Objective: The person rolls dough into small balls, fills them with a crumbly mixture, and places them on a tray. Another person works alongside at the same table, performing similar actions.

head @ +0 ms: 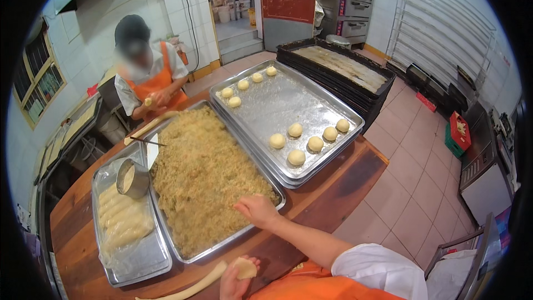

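Near the table's front edge my left hand (234,284) holds a flattened round of dough (246,268) in its palm. A long rope of dough (195,284) lies on the wood just left of it. My right hand (260,211) is at the near right corner of a metal tray (216,250) heaped with yellowish crumbly filling (204,179). Its fingers are curled down at the filling; what they hold is hidden. Behind it, a stacked metal tray (283,96) carries several round dough balls (296,157) in two groups.
A left tray (141,273) holds dough rolls (123,212) under plastic and a metal cup (133,179). A white scraper (152,152) and dark stick (145,141) lean at the filling tray. Across the table, a co-worker (150,71) handles dough. Black baking trays (333,66) stand stacked behind.
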